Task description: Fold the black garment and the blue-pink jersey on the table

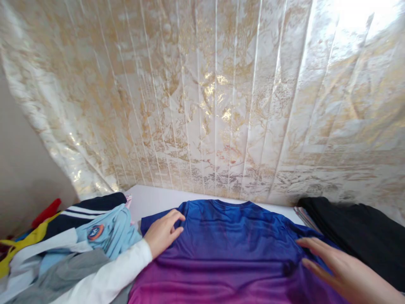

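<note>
A shirt (pixel 221 249) that fades from blue at the collar to magenta lower down lies spread flat on a white table (pixel 152 198). My left hand (pixel 163 232), in a white sleeve, rests on the shirt's left shoulder and sleeve with fingers slightly curled. Flat and with fingers spread, my right hand (pixel 341 268) lies on the shirt's right shoulder. Neither hand grips anything.
A heap of clothes (pixel 72 240) in navy, light blue, yellow, white and grey lies at the left. Dark folded garments (pixel 357 232) are stacked at the right. A white and gold curtain (pixel 209 97) hangs right behind the table.
</note>
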A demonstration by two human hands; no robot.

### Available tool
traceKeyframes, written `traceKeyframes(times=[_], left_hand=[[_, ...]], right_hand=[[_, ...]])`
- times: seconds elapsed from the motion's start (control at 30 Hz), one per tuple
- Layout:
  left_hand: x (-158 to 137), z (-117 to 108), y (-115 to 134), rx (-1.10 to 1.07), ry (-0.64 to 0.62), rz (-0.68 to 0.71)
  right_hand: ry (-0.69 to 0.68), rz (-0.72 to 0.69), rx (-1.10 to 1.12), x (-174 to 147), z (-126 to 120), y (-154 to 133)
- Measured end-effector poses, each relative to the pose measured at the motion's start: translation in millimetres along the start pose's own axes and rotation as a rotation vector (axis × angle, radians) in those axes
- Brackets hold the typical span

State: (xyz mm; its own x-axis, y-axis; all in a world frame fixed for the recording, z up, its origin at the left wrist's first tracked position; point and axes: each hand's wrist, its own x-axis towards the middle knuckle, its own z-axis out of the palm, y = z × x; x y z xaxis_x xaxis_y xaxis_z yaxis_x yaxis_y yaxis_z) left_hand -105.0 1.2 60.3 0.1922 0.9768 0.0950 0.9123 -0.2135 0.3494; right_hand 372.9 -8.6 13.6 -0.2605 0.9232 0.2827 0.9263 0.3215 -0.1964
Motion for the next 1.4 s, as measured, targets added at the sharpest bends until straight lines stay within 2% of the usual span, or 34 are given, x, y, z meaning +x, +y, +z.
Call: traceKeyframes(times=[0.07, 0.13, 0.2, 0.27, 0.33, 0.43, 0.57, 0.7, 0.8, 0.97, 1.17, 1.27, 1.4], left_hand=[[50, -1, -8, 0.024, 0.028, -0.077], [89, 6, -16, 0.039, 0.03, -0.14], [114, 16, -23, 0.035, -0.006, -0.174], [129, 26, -29, 0.016, -0.058, -0.193], [138, 31, -34, -0.016, -0.102, -0.219], [150, 32, -43, -0.085, -0.167, -0.284], [168, 29, -53, -0.171, -0.261, -0.375], [176, 29, -55, -0.233, -0.364, -0.41], [178, 28, -57, -0.259, -0.366, -0.427], [183, 26, -56, -0.305, -0.362, -0.445], [203, 33, -39, -0.361, -0.372, -0.454], [218, 40, -27, -0.376, -0.38, -0.453], [228, 50, -16, -0.388, -0.376, -0.439]], right_hand=[[-0.095, 0.082, 0.111, 63, -13, -4], [-0.1, 0.185, 0.147, 111, -10, -4], [-0.099, 0.232, 0.14, 140, 5, 1], [-0.104, 0.252, 0.124, 152, 26, 10], [-0.114, 0.259, 0.108, 155, 43, 20], [-0.114, 0.287, 0.065, 156, 54, 34], [-0.129, 0.366, 0.025, 158, 55, 47], [-0.196, 0.327, 0.007, 159, 52, 55], [-0.218, 0.339, -0.015, 160, 48, 56], [-0.249, 0.445, 0.039, 159, 40, 50], [-0.31, 0.544, 0.097, 163, 35, 56], [-0.292, 0.515, 0.092, 171, 39, 63], [-0.191, 0.381, 0.07, 182, 51, 67]])
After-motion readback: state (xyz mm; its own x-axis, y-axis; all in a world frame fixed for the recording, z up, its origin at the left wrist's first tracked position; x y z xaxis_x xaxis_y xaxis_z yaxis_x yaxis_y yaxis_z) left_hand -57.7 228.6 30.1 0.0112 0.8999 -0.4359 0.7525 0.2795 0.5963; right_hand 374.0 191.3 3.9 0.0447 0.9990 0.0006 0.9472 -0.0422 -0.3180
